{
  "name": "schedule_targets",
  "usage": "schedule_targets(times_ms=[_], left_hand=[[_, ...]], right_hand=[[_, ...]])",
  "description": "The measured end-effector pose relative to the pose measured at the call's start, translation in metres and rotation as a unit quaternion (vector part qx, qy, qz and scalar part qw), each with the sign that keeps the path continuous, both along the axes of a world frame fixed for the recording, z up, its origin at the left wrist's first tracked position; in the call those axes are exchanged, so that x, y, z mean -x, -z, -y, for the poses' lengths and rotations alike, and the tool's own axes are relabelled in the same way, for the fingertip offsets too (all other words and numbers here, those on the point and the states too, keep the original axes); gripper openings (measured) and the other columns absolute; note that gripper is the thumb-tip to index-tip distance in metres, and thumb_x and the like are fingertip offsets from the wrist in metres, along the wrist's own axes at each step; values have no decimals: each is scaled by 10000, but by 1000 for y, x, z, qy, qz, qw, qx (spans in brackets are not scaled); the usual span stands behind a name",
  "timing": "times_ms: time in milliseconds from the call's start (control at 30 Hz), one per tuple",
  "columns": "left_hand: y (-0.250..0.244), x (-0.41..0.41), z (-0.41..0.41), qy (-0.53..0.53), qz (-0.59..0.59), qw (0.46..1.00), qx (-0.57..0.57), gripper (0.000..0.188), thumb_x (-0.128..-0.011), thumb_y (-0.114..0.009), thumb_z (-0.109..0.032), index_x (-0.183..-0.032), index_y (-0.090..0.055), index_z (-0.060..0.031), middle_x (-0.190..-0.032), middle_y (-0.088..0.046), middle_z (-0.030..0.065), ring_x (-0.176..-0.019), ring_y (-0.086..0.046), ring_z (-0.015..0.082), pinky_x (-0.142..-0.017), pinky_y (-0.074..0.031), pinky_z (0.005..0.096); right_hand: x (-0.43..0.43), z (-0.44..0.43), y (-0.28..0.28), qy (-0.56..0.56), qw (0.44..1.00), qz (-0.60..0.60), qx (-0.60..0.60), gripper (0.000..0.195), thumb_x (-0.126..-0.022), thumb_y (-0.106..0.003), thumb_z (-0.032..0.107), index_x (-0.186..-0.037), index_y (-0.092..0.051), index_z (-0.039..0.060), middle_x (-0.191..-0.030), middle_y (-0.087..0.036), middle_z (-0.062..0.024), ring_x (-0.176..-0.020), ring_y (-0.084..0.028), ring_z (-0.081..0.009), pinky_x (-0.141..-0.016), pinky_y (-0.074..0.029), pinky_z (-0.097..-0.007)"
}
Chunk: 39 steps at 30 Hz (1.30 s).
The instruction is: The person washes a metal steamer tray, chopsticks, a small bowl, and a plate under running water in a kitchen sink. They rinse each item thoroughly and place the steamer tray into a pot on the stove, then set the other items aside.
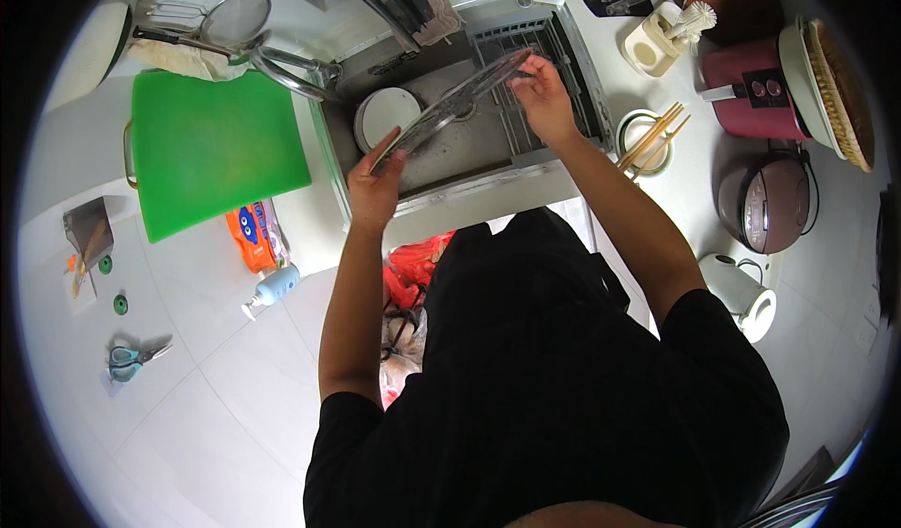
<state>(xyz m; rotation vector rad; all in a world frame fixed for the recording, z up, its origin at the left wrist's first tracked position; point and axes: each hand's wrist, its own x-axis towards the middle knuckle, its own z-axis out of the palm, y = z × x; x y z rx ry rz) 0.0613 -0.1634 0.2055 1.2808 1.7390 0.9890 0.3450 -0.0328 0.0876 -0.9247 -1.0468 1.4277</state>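
Observation:
A clear glass disc [450,109], a lid or plate, is held tilted over the sink [479,130], seen nearly edge-on. My left hand [376,189] grips its near left edge, with the thumb on the inner side. My right hand [545,98] is at the far right edge, fingertips curled around the rim. Below the disc, a stack of white dishes [389,116] rests on the left side of the sink floor, partly covered by the glass. A wire drying rack [524,130] fills the sink's right side, and the drain is partly hidden behind the disc.
Left of the sink are a chrome faucet [292,81], a green cutting board [218,144] and a pump bottle [274,287]. To the right stand a bowl [633,123] with chopsticks [651,137] across it, a brush holder [647,46], a rice cooker [771,204] and a kettle [735,292].

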Motion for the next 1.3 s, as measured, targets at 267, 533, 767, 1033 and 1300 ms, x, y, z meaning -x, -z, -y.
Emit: schedule_targets(times_ms=[267, 533, 767, 1033, 1300], left_hand=[[8, 9, 0, 92, -130, 985, -70, 364, -976, -650, -25, -1316, -726, -133, -1191, -759, 134, -1128, -721, 261, -979, -539, 344], [-120, -7, -12, 94, -240, 955, -145, 383, -981, -695, -84, -1350, -711, -186, -1220, -754, 130, -1097, -707, 213, -962, -550, 344], [-260, -37, 17, -16, -264, 905, -333, 392, -985, -736, -201, -1320, -686, -3, -1246, -736, 186, -1099, -719, 248, -978, -561, 364], [15, -18, -12, 113, -300, 913, -251, 192, -957, -657, -135, -1098, -788, -134, -963, -788, 92, -876, -748, 313, -1109, -490, 502], [-12, -16, 8, 141, -273, 905, -293, 469, -807, -715, 4, -1256, -738, -128, -1210, -757, 90, -1209, -689, 267, -1165, -438, 516]], right_hand=[[-45, -4, 11, -6, 865, 481, -144, 802, -788, -884, 269, -1478, -527, 71, -1482, -546, -219, -1409, -485, -373, -1173, -397, -466], [-49, -51, -175, -113, 796, 397, -443, 181, -903, -800, 184, -1068, -782, 110, -1004, -770, -62, -993, -717, -270, -907, -548, -362], [-57, -17, -344, -33, 846, 278, -453, 332, -945, -750, 137, -1254, -659, 57, -1092, -750, -137, -950, -731, -227, -827, -558, -322], [-65, -9, -80, -47, 801, 441, -402, 158, -872, -688, 135, -1029, -709, 153, -1031, -733, -74, -988, -679, -267, -954, -467, -454], [-75, 20, -124, 44, 780, 455, -428, 150, -872, -775, 176, -1017, -742, 195, -975, -717, 17, -1035, -628, -247, -942, -414, -424]])
